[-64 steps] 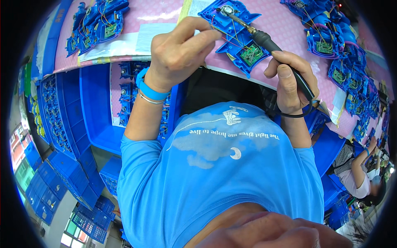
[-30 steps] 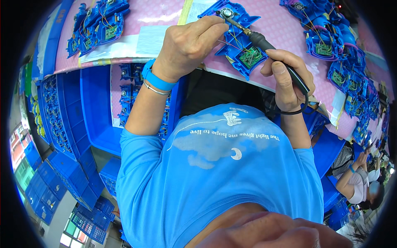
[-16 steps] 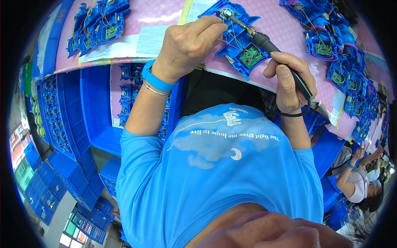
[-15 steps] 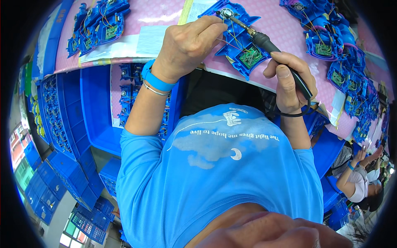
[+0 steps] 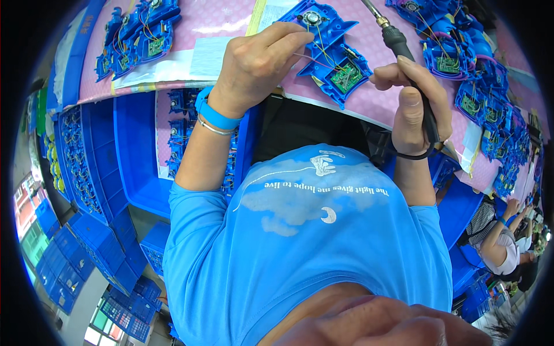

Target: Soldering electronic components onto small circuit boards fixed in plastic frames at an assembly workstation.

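Observation:
A blue plastic housing half lies on the pink work surface. It carries a round metal part, a green circuit board and thin wires. At its left edge my left hand is closed, thumb and fingertips pinching a thin wire that runs toward the housing. My right hand is wrapped round the black handle of a soldering iron to the right of the housing. The iron's metal shaft points up and away, apart from the housing, and its tip reaches the picture's top edge.
More wired blue housings lie at the far left and in a long row on the right. Blue bins with similar parts stand below the table's edge at left. Another person's arm shows at far right.
The soldering iron has lifted off the round metal part and swung up and right with my right hand. My left hand has shifted slightly left, still pinching.

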Motion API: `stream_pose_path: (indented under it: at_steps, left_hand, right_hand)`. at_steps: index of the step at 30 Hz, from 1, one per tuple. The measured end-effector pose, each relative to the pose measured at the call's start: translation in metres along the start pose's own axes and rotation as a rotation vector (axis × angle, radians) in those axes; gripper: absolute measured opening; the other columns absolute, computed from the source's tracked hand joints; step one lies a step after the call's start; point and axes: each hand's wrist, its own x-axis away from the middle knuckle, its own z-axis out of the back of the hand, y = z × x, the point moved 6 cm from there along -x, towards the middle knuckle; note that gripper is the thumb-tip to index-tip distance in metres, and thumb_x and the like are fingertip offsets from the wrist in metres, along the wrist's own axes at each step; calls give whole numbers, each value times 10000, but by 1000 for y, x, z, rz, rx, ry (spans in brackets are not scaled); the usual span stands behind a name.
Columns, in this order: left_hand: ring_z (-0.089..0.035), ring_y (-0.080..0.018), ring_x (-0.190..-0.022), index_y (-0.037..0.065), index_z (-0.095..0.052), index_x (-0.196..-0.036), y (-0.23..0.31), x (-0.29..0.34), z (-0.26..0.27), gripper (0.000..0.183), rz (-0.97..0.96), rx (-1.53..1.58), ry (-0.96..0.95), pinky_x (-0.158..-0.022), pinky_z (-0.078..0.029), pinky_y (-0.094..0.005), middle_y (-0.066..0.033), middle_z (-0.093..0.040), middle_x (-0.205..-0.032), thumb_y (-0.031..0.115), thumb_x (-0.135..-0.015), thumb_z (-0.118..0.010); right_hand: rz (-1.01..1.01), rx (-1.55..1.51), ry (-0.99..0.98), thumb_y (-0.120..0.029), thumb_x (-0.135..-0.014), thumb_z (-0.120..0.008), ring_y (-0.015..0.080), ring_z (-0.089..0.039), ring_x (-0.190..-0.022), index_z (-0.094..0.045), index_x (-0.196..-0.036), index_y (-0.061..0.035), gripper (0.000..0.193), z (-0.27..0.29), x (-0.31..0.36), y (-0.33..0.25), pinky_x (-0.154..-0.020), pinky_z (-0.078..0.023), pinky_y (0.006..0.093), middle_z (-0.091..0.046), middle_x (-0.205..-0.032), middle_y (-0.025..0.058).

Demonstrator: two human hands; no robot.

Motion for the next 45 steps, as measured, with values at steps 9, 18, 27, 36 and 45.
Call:
stream_pose_path:
  at_steps: [9, 18, 27, 36, 45]
  left_hand:
    - [-704, -256, -811, 83, -700, -1046, 11, 10, 8, 291, 188, 331, -187, -636, -578, -327, -68, -696, -1117, 62, -768, -785]
    - [-681, -300, -776, 103, -673, -1022, -54, -1, 21, 206, -64, -36, -311, -651, -548, -353, -57, -677, -1049, 1, -847, -634]
    - [-676, -353, -880, 66, -684, -970, -164, 38, 128, 260, 271, -208, -515, -748, -530, -411, -126, -681, -997, -74, -766, -606]
    - [-682, -264, -715, 80, -733, -990, -27, -61, 59, 297, 76, -139, 55, -644, -549, -334, -113, -689, -965, -108, -793, -614]
    - [-637, -101, -831, 55, -621, -1292, -49, -155, -127, 529, 266, 788, -150, -672, -515, -261, -56, -691, -998, -89, -786, -669]
  right_hand:
    - [-105, -65, 123, -115, -1023, -550, 227, -678, -730, -611, -1161, 76, 244, 29, 8, 1, -675, -566, 333, -708, -901, 206]
    - [-119, 4, 169, -74, -1015, -512, 239, -669, -711, -609, -1154, 88, 235, 45, 19, -17, -672, -562, 347, -697, -882, 222]
    - [-153, 80, 161, -42, -994, -521, 249, -675, -760, -605, -1157, 85, 222, 39, 16, -5, -707, -567, 357, -701, -936, 206]
    - [187, 901, 233, 27, -869, -703, 260, -677, -1019, -673, -1113, 17, 246, 71, -12, 11, -919, -514, 346, -740, -1071, 146]
    - [142, 1066, 227, 1, -781, -795, 296, -638, -1025, -686, -1162, -71, 403, 89, -17, 21, -923, -497, 371, -712, -1161, 118]
